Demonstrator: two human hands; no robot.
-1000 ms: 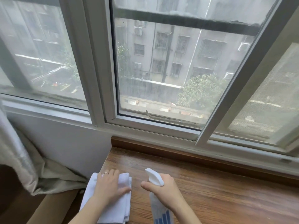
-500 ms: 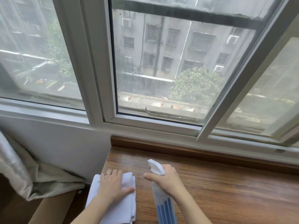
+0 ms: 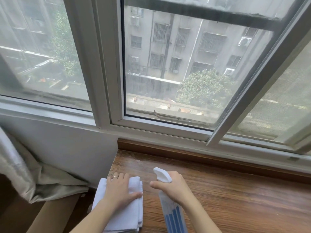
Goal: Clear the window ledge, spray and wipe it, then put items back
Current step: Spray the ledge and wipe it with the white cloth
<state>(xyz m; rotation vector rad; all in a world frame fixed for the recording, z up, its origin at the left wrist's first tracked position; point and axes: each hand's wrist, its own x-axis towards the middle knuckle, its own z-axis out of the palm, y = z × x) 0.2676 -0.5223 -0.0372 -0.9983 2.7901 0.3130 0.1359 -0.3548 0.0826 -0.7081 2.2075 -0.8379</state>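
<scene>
Two hands are at work over the near left end of the brown wood-grain window ledge [image 3: 235, 195]. Furthest left, a pale crumpled curtain [image 3: 33, 179] is bunched against the white wall, beside the ledge's end. Next, the left hand [image 3: 120, 190] is laid flat, fingers straight, on a folded white cloth [image 3: 133, 214], which is pressed onto the ledge's left corner with part of it overhanging the edge. Just to the right, the right hand [image 3: 173, 188] is curled round the neck of a clear plastic spray bottle with blue stripes and a white trigger head [image 3: 170, 214]; the nozzle is aimed forward and left, toward the back of the ledge. Spraying appears to be the step in hand. It would be done well if the nozzle were kept low and swept along the boards, so that the mist lands on the wood and not on the white window frame [image 3: 159, 130], and if the cloth were held ready to follow at once. The ledge looks bare where it is seen, its grain running lengthwise, with a faint pale sheen near the back left corner that may be damp; a raised dark wooden strip is set along its rear edge beneath the frame.
</scene>
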